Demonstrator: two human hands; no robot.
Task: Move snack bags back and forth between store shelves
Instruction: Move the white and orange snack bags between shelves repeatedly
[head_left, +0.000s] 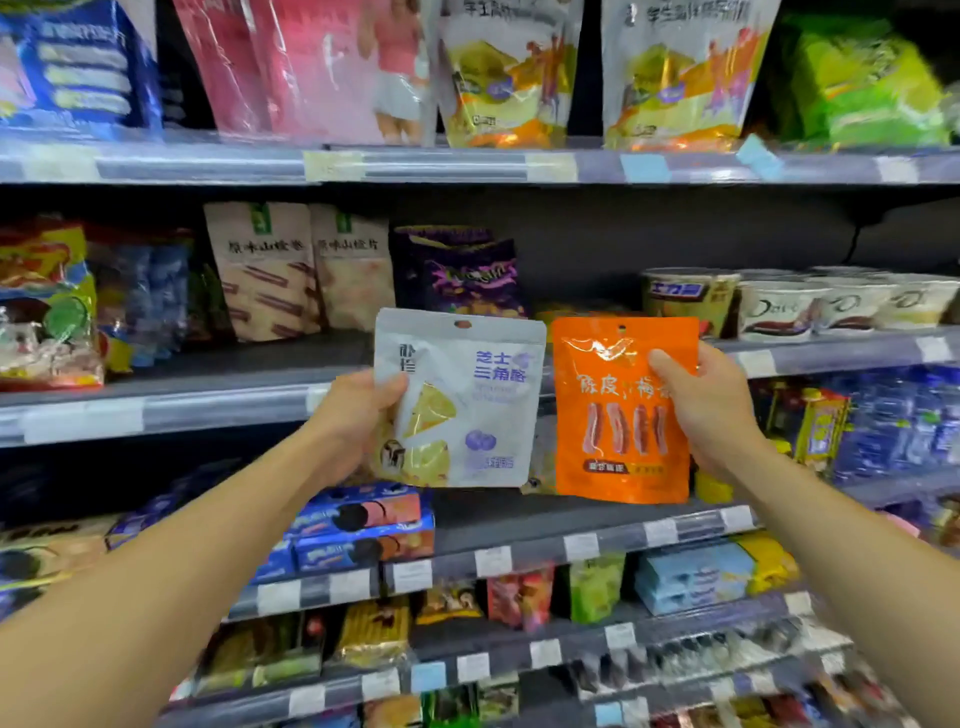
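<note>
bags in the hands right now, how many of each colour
White bag, in the left hand: 1
Orange bag, in the right hand: 1
Total: 2 bags, one in each grip, held upright side by side in front of the shelves.

Grey metal store shelving (467, 166) fills the whole view, its tiers running left to right with pale price labels (493, 561) clipped along the front rails. The back panel (597, 234) behind the middle tier is dark grey and shadowed, with a thin black cable (854, 241) hanging at the right. Light falls from above and in front, glinting off the rails, while the lower tiers blur toward the bottom edge.
</note>
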